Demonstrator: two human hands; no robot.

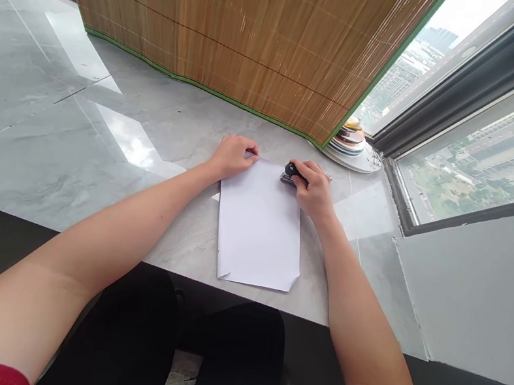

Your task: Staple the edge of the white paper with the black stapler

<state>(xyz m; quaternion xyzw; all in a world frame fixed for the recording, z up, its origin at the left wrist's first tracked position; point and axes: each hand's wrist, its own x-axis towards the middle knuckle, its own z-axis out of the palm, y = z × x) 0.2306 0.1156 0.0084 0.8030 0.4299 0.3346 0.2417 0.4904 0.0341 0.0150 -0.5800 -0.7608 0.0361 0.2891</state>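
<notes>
Seven items, biggest first.

1. Counter (pixel 72 140): grey stone, glossy. The paper lies at its near edge, btwn your forearms. Risk: the surface looks slick, so a sideways push could skate the paper.
2. Bamboo blind (pixel 248 18): hangs behind, well apart from both hands. No hazard seen.
3. Paper (pixel 258 226): white, flat, near corners bent up; sheet count can't be told. Its near edge sits close to the counter lip, so a tug toward you could tip it off.
4. Dish stack (pixel 352 146): by the window, near your right wrist. A wrist swinging out could knock it.
5. Left hand (pixel 233 156): fingers curled tight on the paper's far-left corner. If you ease off, the paper may shift out of line.
6. Right hand (pixel 316 189): closed round the stapler at the far-right corner.
7. Stapler (pixel 293 173): black, small, mostly under your fingers, touching the paper's far edge. Depth of paper in its mouth can't be told. Too shallow, and the staple prob. tears the edge or misses. Keep fingertips out of the mouth.
</notes>
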